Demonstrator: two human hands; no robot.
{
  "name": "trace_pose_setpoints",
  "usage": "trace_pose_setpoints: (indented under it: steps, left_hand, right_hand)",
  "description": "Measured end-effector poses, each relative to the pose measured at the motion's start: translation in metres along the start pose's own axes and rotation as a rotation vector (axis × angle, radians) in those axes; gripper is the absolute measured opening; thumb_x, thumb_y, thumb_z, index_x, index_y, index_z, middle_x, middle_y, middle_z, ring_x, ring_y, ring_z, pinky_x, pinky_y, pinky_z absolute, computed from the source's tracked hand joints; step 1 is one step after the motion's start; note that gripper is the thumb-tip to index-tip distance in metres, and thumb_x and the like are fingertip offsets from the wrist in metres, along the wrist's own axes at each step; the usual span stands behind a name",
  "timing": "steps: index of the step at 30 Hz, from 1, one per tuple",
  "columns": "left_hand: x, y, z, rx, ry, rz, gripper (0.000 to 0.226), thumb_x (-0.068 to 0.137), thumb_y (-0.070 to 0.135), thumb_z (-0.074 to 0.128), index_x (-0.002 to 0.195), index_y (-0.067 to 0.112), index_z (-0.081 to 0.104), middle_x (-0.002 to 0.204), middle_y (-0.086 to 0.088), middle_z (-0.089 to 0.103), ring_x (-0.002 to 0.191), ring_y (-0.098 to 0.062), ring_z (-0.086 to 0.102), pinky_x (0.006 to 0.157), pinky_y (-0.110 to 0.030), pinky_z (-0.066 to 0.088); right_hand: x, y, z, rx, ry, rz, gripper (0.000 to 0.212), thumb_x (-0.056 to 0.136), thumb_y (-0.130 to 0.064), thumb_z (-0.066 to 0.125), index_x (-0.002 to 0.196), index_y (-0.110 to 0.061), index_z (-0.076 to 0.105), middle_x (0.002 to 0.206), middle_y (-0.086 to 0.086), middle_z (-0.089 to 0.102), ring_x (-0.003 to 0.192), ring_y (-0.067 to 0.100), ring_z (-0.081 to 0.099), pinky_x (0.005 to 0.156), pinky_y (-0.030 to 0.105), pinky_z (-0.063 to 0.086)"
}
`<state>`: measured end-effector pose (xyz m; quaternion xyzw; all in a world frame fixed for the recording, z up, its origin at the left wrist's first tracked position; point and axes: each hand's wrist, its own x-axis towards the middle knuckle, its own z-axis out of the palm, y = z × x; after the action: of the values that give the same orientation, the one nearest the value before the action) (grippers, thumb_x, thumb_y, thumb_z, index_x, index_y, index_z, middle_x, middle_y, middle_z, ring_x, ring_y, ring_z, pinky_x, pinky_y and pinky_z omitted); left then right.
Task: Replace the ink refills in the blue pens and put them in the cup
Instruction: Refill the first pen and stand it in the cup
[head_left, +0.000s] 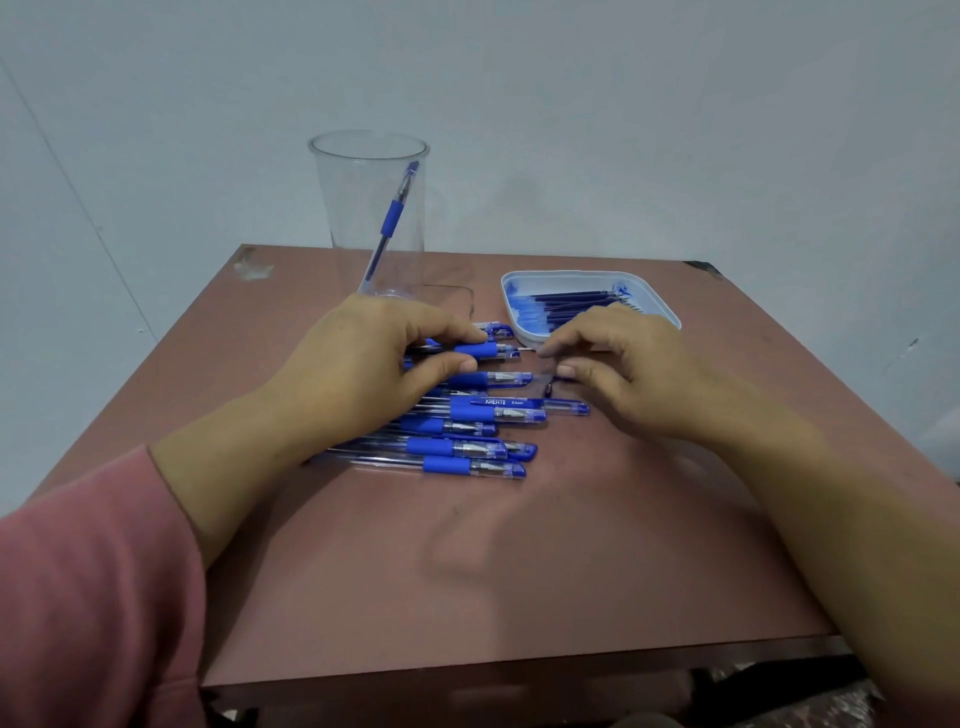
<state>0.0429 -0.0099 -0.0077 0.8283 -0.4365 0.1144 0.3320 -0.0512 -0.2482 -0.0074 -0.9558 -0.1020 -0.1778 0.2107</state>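
The left hand (363, 364) grips a blue pen (488, 349) by its rubber sleeve, fingers curled over it, above the heap of pens (467, 447) on the reddish tabletop (467, 571). The right hand (628, 369) hovers, fingers curled, just beside that pen's tip; I cannot tell whether it pinches anything. Behind stands the clear cup (348, 208) with 1 leaning pen (393, 215) inside. Dark refills (576, 301) lie in a white tray (660, 301).

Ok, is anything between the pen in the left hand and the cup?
Nothing visible blocks it. The left hand grips its pen just in front of the cup, whose mouth is open. Only a leaning pen sits inside, against the right wall. The cup is tall, so the route probably goes up over the rim.
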Motion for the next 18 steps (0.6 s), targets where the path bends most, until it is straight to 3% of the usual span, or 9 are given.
trace_pose_setpoints:
  steps: [4,9,14,18]
  left_hand:
    - [-0.001,0.002,0.001,-0.016,-0.012,0.013,0.025,0.082,0.038,0.070,0.107,0.039,0.071,0.085,0.026,0.065,0.078,0.003,0.061,0.074,-0.028,0.054]
    - [-0.001,0.002,0.003,-0.012,-0.003,0.040,0.025,0.081,0.039,0.070,0.106,0.039,0.071,0.084,0.029,0.064,0.076,0.010,0.058,0.072,-0.023,0.051]
    - [0.000,0.001,0.002,0.007,0.006,0.041,0.026,0.082,0.041,0.068,0.107,0.038,0.071,0.090,0.018,0.070,0.080,-0.004,0.063,0.072,-0.030,0.054]
    - [-0.001,0.002,0.003,0.031,0.009,0.070,0.024,0.083,0.038,0.069,0.108,0.036,0.072,0.091,0.017,0.071,0.079,-0.001,0.061,0.070,-0.029,0.053]
  right_hand:
    - [0.001,-0.012,0.009,0.092,0.133,-0.080,0.023,0.086,-0.026,0.064,0.108,-0.021,0.068,0.099,-0.010,0.067,0.094,0.005,0.060,0.084,0.022,0.048]
    - [0.002,-0.019,0.015,0.103,0.162,-0.114,0.016,0.088,-0.019,0.065,0.103,-0.019,0.071,0.092,-0.018,0.064,0.090,0.003,0.061,0.081,0.016,0.047]
    - [-0.004,-0.014,0.003,0.144,0.213,-0.029,0.015,0.082,-0.017,0.064,0.091,-0.029,0.064,0.085,-0.024,0.061,0.086,-0.006,0.059,0.076,0.006,0.043]
    - [-0.003,-0.019,0.008,0.157,0.159,-0.057,0.026,0.086,-0.022,0.064,0.109,-0.034,0.065,0.100,-0.021,0.064,0.095,-0.003,0.060,0.084,0.009,0.044]
